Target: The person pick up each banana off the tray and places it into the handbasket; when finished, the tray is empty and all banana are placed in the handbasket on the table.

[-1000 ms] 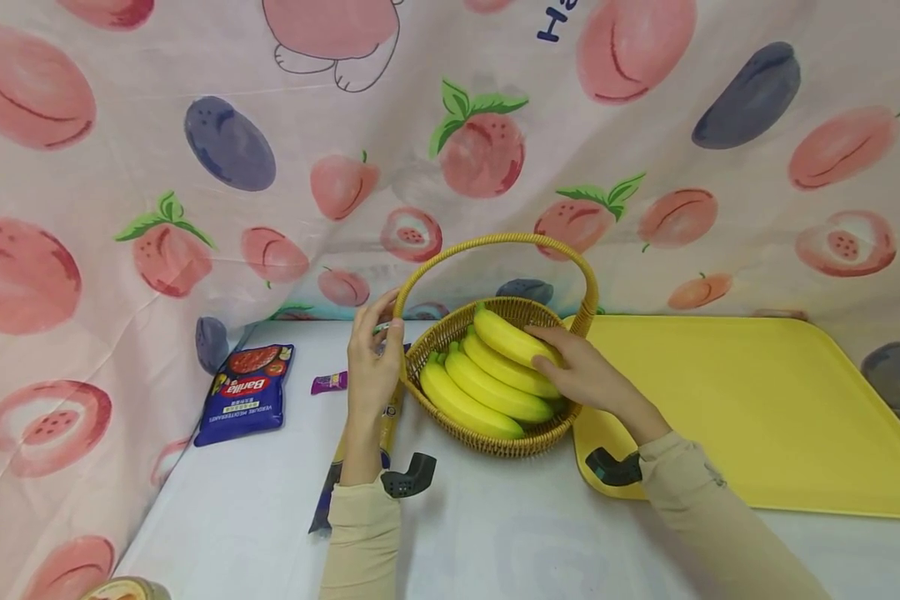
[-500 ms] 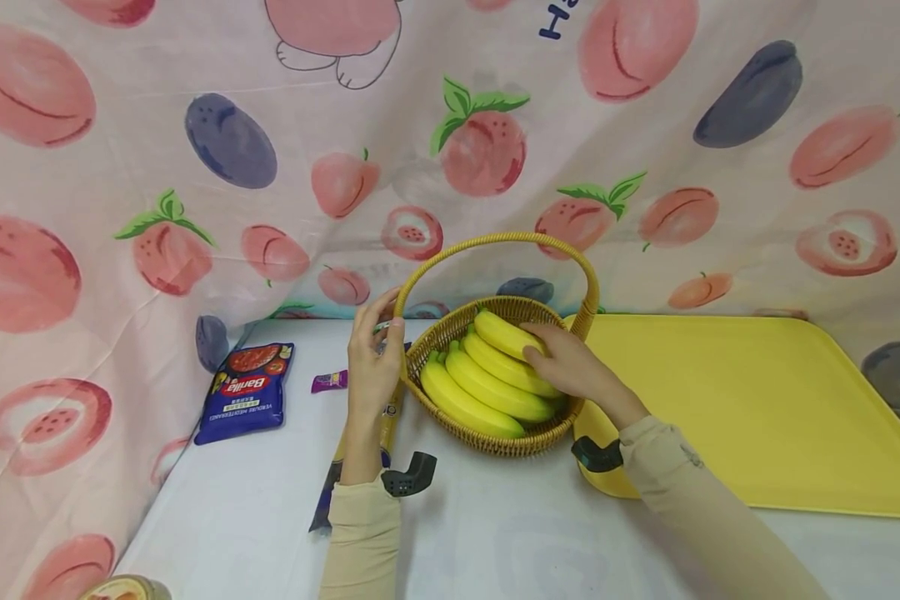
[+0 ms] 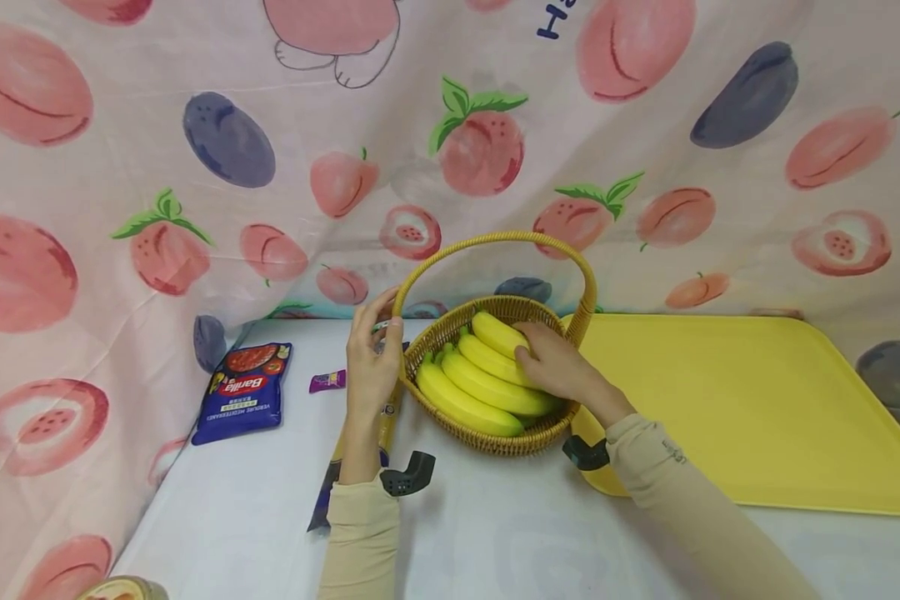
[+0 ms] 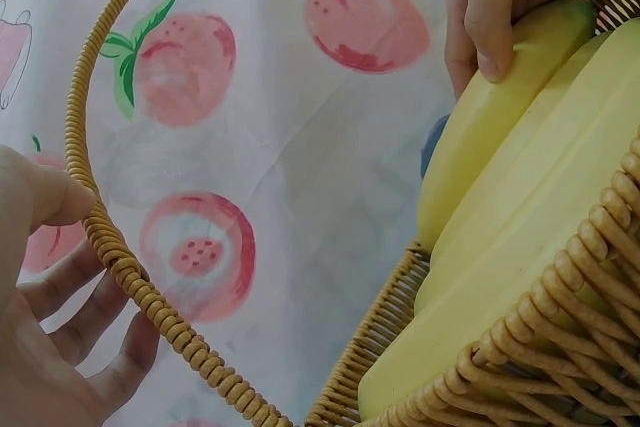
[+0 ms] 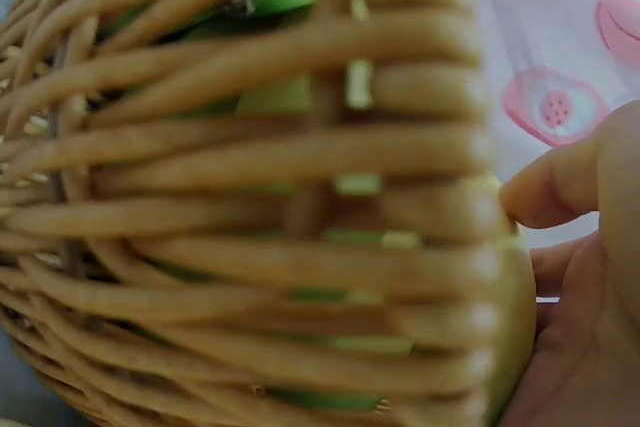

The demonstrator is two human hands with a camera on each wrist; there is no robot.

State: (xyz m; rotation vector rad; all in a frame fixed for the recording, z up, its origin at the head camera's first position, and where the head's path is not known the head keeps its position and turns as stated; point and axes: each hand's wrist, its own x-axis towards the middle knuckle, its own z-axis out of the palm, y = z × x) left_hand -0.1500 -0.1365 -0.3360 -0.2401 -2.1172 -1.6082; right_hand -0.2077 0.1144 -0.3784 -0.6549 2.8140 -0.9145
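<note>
A wicker basket point(image 3: 487, 442) with a tall arched handle point(image 3: 506, 237) stands mid-table, and several yellow bananas point(image 3: 471, 403) lie side by side in it. My left hand point(image 3: 372, 367) is at the handle's left side. In the left wrist view its thumb lies on the handle and its fingers reach behind. My right hand point(image 3: 558, 358) reaches over the right rim and grips the rearmost banana point(image 3: 498, 333), thumb on the near side and fingers on the far side. The right wrist view is mostly filled by basket weave point(image 5: 250, 187), which hides much of that banana.
A yellow tray point(image 3: 720, 400) lies right of the basket. To the left are a blue Barilla pouch point(image 3: 243, 393), a small purple packet point(image 3: 327, 381) and a long blue-and-yellow pack point(image 3: 387, 433) partly under the left arm. A jar lid point(image 3: 120, 589) shows at the lower left.
My right hand has moved left along the rearmost banana, now closer to the middle of the basket. The left hand stays at the handle.
</note>
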